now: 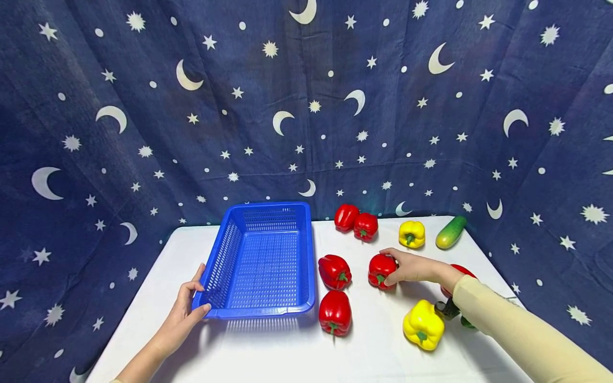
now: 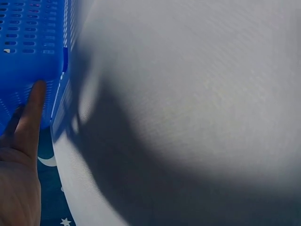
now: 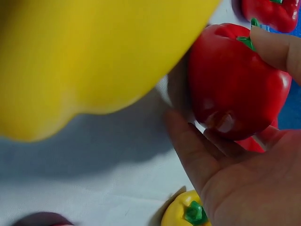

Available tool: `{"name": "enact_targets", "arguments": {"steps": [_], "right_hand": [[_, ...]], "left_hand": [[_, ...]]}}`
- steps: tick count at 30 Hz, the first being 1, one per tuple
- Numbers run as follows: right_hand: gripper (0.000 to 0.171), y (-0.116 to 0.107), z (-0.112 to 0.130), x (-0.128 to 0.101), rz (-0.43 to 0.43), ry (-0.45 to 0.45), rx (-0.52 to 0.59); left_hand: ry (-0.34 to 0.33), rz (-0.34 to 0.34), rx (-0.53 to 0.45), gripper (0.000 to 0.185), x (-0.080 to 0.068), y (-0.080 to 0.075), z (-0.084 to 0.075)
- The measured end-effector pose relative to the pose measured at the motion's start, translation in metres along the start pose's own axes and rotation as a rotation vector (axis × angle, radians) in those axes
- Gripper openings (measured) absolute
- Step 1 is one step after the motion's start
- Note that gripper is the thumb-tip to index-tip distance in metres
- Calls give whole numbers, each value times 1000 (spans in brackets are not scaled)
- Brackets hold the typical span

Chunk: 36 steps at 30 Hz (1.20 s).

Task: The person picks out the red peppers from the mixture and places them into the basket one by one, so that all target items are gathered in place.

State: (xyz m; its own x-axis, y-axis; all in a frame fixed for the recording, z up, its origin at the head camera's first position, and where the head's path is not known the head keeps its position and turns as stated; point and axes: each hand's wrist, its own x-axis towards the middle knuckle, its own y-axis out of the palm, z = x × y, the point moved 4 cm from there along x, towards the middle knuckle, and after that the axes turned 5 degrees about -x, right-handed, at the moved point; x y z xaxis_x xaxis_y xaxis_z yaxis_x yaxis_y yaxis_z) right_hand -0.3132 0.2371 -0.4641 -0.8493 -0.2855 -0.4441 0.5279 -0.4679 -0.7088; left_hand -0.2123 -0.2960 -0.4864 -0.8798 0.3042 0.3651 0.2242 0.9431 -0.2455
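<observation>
A blue plastic basket (image 1: 261,312) with perforated walls stands on the left of the table. My left hand (image 1: 184,308) grips its near left corner, thumb at the front rim and fingers along the left side; the left wrist view shows fingers (image 2: 33,110) against the basket wall. On the right, my right hand (image 1: 413,267) holds a red bell pepper (image 1: 378,266) between thumb and fingers. In the right wrist view the thumb lies beside the green stem of this red bell pepper (image 3: 235,84), with fingers around its other side. The pepper appears to rest on the table.
Two red peppers (image 1: 335,271) (image 1: 334,311) lie right of the basket; another red pair (image 1: 346,218) sits behind. Yellow peppers (image 1: 412,234) (image 1: 423,324) and a green-yellow cucumber-like vegetable (image 1: 451,232) lie at right. A red pepper (image 1: 462,270) is partly hidden by my right arm. A starry curtain (image 1: 306,133) hangs behind.
</observation>
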Motion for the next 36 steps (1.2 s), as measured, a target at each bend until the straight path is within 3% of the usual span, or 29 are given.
{"name": "enact_targets", "arguments": {"steps": [7,14,24,36], "right_hand": [[84,-5,2,3,-71,-32,-1],[76,-23,17,6,-156,-146,127],[74,-40,68,9,-205,-307,276],[69,-36,124,20,-182,-436,318]], "left_hand": [[7,-2,44,33,1,-1,1],[9,-1,22,33,1,0,-1],[-4,4,-27,31,0,0,2],[-4,11,-52,29,-1,-1,4]]}}
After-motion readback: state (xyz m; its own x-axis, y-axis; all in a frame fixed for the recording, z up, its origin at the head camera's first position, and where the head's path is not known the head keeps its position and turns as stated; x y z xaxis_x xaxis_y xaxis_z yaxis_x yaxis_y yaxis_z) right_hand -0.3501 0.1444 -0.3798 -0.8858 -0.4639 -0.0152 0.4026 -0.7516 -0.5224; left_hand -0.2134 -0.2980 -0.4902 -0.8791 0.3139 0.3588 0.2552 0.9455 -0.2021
